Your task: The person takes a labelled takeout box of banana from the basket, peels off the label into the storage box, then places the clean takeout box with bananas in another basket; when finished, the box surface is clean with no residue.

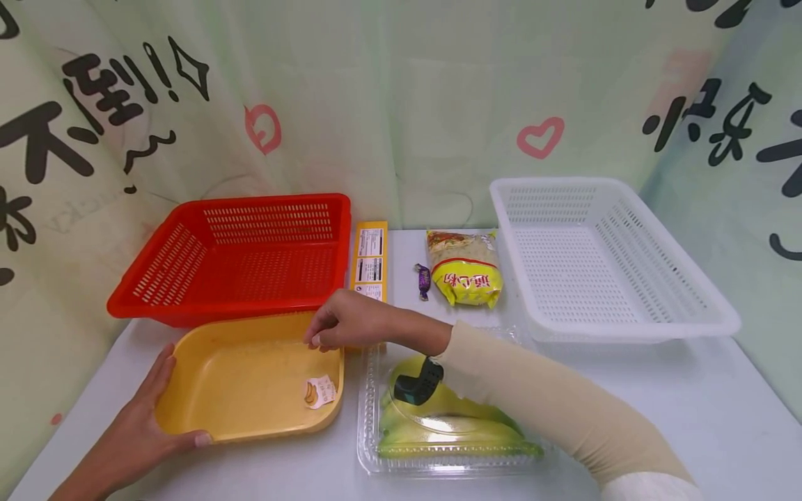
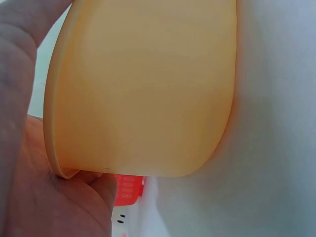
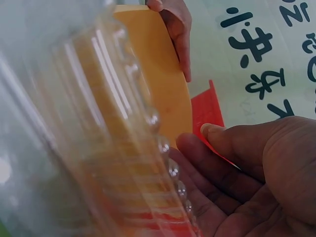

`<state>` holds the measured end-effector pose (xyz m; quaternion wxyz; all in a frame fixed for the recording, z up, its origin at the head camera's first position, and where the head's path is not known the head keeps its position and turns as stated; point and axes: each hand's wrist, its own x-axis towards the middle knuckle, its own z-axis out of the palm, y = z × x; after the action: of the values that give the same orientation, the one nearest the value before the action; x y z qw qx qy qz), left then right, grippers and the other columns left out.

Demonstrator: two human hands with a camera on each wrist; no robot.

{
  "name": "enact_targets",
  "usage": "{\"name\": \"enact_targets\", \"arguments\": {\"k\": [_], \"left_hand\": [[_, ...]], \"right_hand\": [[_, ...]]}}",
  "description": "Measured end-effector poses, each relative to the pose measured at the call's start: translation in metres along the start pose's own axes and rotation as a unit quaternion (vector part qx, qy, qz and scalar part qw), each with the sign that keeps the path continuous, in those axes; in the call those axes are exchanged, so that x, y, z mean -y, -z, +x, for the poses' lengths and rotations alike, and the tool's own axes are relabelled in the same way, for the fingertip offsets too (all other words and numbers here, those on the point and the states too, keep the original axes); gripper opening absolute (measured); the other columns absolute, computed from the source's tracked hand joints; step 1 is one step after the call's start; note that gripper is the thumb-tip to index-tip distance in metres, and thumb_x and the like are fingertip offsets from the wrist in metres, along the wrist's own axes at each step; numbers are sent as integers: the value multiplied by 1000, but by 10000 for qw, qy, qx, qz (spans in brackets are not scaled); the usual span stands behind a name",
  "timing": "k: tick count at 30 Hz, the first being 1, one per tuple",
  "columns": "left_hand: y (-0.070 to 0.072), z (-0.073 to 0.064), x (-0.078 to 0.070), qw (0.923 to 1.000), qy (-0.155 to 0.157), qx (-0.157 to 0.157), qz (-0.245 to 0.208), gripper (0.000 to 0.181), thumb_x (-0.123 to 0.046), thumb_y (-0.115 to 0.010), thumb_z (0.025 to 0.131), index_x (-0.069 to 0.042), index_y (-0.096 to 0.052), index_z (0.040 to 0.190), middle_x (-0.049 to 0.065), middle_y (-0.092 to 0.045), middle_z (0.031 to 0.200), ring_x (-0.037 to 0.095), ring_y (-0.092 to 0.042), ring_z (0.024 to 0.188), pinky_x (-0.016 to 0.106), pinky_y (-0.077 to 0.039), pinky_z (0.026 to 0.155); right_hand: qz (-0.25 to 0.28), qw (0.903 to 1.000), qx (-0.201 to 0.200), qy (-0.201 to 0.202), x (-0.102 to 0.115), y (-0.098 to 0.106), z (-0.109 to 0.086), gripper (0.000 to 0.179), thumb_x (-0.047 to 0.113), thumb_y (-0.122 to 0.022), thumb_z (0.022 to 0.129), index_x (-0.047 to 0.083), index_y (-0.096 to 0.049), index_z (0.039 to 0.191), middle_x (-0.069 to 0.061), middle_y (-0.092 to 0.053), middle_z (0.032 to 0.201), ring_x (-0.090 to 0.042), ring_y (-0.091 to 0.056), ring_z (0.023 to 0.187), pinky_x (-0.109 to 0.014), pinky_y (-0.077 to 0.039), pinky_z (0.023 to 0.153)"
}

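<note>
A shallow yellow plastic basin (image 1: 244, 383) stands at the front left of the table. My left hand (image 1: 140, 417) grips its left end, thumb along the near rim and fingers on the far side. In the left wrist view the basin wall (image 2: 143, 89) fills much of the picture. A small paper label with a banana picture (image 1: 320, 392) lies inside at the right. My right hand (image 1: 351, 320) is over the basin's far right corner, fingers loosely bent. In the right wrist view nothing shows between thumb and fingers; whether they touch the rim I cannot tell.
A clear plastic box with bananas (image 1: 451, 438) lies under my right forearm. Behind are a red basket (image 1: 269, 278), a yellow box (image 1: 371, 254), a purple wrapped candy (image 1: 423, 280), a yellow food bag (image 1: 465, 268) and a white basket (image 1: 564, 271). Curtains enclose the table.
</note>
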<state>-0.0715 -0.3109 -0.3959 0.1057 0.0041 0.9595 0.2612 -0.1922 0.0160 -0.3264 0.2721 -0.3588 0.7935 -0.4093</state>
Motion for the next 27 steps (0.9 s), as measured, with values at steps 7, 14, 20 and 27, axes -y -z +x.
{"name": "enact_targets", "arguments": {"k": [7, 14, 20, 27], "left_hand": [[1, 1, -1, 10000, 53, 63, 0, 133, -55, -78, 73, -9, 19, 150, 16, 19, 158, 53, -19, 131, 71, -28, 97], [1, 1, -2, 9998, 174, 91, -26, 134, -57, -78, 72, -10, 20, 150, 18, 18, 158, 53, -20, 130, 70, -29, 97], [0, 1, -3, 9998, 159, 101, -79, 134, -57, -78, 72, -12, 21, 150, 16, 20, 158, 53, -19, 130, 71, -28, 97], [3, 1, -3, 9998, 98, 184, 23, 135, -57, -77, 73, -9, 23, 149, 17, 22, 157, 53, -18, 130, 71, -28, 97]], "right_hand": [[-174, 9998, -16, 63, 0, 5, -4, 17, 5, -61, 95, -2, -73, 105, -5, -72, 91, -20, -69, 84, -20, -54, 74], [-167, 9997, -180, 21, 1, 16, -13, 17, 9, -63, 95, 3, -74, 107, -5, -72, 92, -19, -68, 83, -24, -55, 74], [-25, 9997, -217, -77, -3, 24, -24, 19, 11, -62, 96, 4, -73, 111, -4, -72, 94, -25, -68, 87, -28, -56, 78], [143, 9997, -194, -11, -6, 33, -41, 19, 12, -63, 95, 4, -73, 110, -5, -72, 96, -27, -66, 89, -34, -56, 80]]}}
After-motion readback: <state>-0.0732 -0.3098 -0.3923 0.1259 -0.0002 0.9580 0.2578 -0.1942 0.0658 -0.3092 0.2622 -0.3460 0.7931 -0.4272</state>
